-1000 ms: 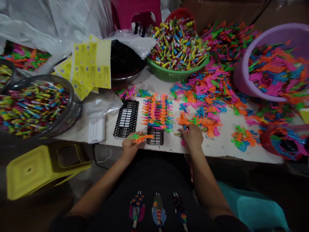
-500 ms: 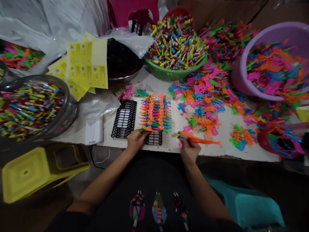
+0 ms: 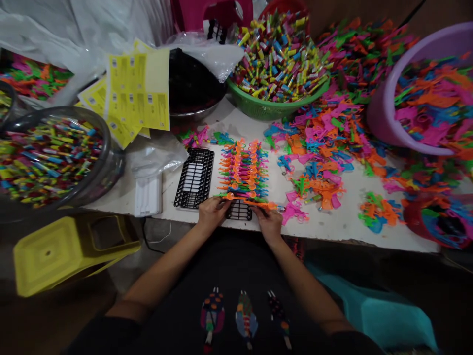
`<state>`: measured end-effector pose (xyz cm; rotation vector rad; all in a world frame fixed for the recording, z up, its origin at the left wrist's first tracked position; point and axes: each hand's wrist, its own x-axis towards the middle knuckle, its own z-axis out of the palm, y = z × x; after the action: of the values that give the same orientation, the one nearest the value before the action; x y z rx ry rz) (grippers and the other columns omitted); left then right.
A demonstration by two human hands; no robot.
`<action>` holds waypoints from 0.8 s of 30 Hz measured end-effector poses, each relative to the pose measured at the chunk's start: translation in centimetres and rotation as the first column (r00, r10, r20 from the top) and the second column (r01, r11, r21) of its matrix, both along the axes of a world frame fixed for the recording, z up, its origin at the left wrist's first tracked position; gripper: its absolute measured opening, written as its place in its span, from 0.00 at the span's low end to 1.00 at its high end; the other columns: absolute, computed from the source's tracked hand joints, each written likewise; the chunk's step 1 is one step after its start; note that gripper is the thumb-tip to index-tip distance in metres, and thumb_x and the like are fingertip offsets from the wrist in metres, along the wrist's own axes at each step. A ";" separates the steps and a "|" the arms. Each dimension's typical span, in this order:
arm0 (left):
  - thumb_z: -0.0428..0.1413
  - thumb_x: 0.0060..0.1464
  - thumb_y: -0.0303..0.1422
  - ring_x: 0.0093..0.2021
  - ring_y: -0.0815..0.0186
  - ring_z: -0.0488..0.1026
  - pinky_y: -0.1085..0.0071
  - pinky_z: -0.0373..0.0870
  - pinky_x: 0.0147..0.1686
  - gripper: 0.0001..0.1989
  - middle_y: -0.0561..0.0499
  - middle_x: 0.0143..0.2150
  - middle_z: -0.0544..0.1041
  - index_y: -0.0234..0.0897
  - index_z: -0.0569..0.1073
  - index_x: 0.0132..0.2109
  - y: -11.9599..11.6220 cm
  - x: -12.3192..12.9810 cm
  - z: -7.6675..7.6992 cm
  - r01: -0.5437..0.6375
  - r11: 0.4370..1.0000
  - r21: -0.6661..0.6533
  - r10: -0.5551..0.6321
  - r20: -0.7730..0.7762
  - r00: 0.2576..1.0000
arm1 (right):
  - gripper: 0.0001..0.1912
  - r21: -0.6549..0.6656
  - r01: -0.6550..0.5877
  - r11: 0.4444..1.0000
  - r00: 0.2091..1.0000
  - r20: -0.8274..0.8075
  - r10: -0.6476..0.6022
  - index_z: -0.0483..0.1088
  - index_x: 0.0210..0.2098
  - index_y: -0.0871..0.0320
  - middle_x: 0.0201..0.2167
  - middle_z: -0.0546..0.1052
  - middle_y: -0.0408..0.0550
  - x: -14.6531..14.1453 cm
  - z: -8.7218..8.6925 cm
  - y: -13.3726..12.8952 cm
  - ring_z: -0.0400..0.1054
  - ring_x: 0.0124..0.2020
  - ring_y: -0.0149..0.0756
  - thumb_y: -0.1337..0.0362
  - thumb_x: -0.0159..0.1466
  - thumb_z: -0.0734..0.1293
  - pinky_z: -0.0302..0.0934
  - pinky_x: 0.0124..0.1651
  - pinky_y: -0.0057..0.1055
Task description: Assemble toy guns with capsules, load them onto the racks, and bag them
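An orange plastic toy gun (image 3: pixel 260 203) lies level across the front of the black grid rack (image 3: pixel 239 211), pinched in my right hand (image 3: pixel 270 223). Toy guns in orange, pink, green and blue (image 3: pixel 244 170) stand packed side by side in two columns on that rack. At its front left corner my left hand (image 3: pixel 212 214) is closed, thumb and fingertips together by the frontmost toys; what they grip is partly hidden. A second stack of black grid racks (image 3: pixel 194 177) lies to the left. Just right of my right hand is a pink toy gun (image 3: pixel 294 211).
Loose toy guns (image 3: pixel 325 133) spread over the right of the table, below a purple bucket (image 3: pixel 388 98). A green basin (image 3: pixel 266 108) of small colourful tubes stands behind, a clear basin (image 3: pixel 105 158) of them at left. Yellow label sheets (image 3: pixel 138 88) and a white box (image 3: pixel 148 197) lie left.
My right hand has moved left with the orange toy gun, bringing it to the front of the filled rack. My left hand has stayed at the rack's corner. The view has shifted slightly.
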<state>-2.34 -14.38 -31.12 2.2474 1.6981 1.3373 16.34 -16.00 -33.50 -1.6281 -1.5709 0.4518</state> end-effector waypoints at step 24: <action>0.56 0.48 0.35 0.28 0.69 0.72 0.75 0.67 0.28 0.08 0.51 0.24 0.75 0.34 0.73 0.28 0.4 -0.3 0.3 0.024 0.991 -0.133 -0.026 -0.013 1.000 | 0.11 0.129 -0.178 0.976 0.973 0.171 0.155 0.72 0.24 0.58 0.22 0.73 0.47 -0.2 -0.1 0.4 0.68 0.27 0.32 0.60 0.58 0.62 0.64 0.32 0.29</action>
<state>-2.67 -13.97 -30.79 2.2030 1.7031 1.1683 16.11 -15.59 -33.63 -1.4589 -1.8261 0.2932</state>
